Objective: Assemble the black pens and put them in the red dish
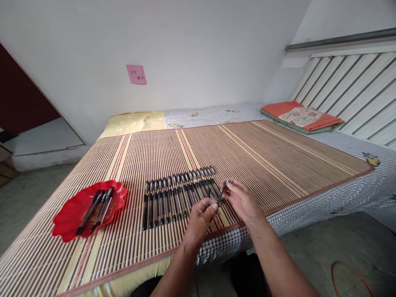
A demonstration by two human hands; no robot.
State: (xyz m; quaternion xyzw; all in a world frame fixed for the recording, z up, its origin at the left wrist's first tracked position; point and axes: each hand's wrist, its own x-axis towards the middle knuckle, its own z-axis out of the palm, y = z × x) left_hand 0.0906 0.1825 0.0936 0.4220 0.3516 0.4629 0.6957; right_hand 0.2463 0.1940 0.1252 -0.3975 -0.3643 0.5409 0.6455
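The bed (pixel 355 185) in front of me is covered by a striped bamboo mat (pixel 262 152), with a folded orange cushion (pixel 301 116) at its far right corner. On the mat to my left lies a red plate (pixel 66 222) holding a few loose pens (pixel 97 208). A long row of pens (pixel 173 194) lies side by side on the mat, just beyond my hands. My left hand (pixel 200 218) is closed, pinching a short dark pen piece (pixel 208 194) upright between thumb and fingers. My right hand (pixel 243 200) is curled around a black pen (pixel 222 194), held tilted with its tip up, just beside the piece in my left. High on the wall sticks a small pink note (pixel 136 74).
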